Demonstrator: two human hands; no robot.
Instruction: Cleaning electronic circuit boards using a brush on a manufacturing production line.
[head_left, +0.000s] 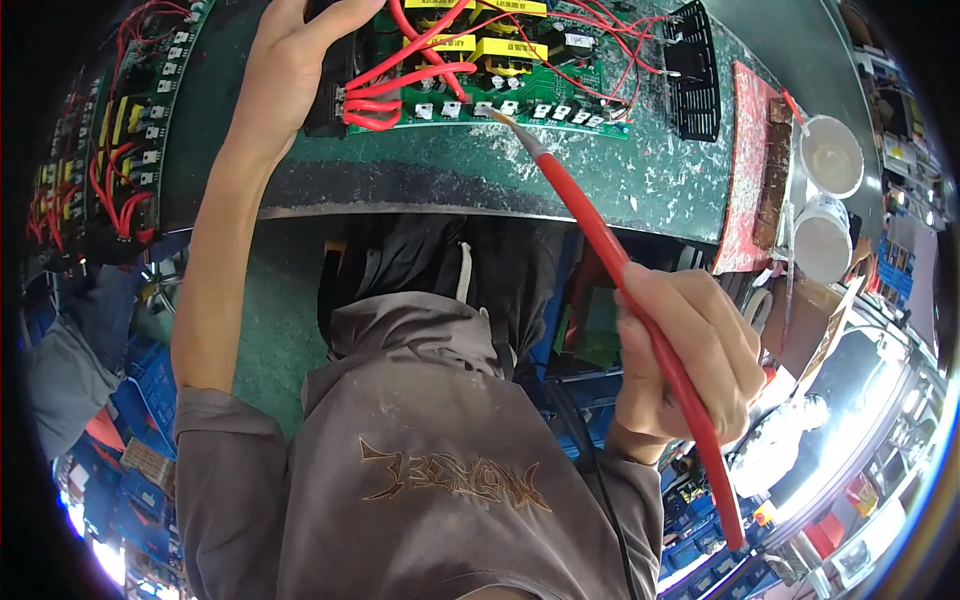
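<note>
My right hand (690,350) is closed around the red handle of a paintbrush (600,240). The brush's pale tip touches or hovers just over the row of small white-topped components along the near edge of a green circuit board (590,85). Thick red wires and yellow-wrapped transformers (510,55) cover much of that board. At its left end, by a black end piece (325,105), my left hand (295,50) grips the board, thumb stretched over it; the other fingers are partly cut off by the upper edge. A black slotted panel (692,75) stands at the board's right end.
The green worktop (640,185) is speckled with white residue. To the right are a red board (745,170) and two white cups (832,155), one smeared inside. More wired circuit boards (125,150) lie at the left. A black cable (600,480) hangs by my right arm.
</note>
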